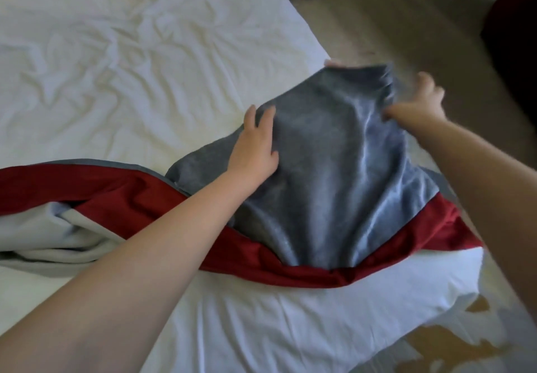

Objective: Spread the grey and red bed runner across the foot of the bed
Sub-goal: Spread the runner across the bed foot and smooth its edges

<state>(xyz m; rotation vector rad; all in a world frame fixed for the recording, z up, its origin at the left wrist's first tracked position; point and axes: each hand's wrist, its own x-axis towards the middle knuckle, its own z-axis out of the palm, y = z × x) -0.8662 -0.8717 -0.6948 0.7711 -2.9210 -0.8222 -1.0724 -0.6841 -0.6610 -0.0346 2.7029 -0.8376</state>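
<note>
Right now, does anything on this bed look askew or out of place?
The bed runner is bunched and twisted, not flat: its grey end lies folded over the red near the corner. The white sheet is heavily wrinkled.

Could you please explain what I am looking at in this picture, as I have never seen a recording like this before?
There is no machine here: a person wears one camera on the head, looking down at their own bare arms. Below is a bed with a wrinkled white sheet. Across its near end lies the bed runner, grey and red, bunched up. The left hand rests on the grey cloth with fairly straight fingers. The right hand, blurred, grips the runner's raised far edge. Beige floor shows on the right.
</note>
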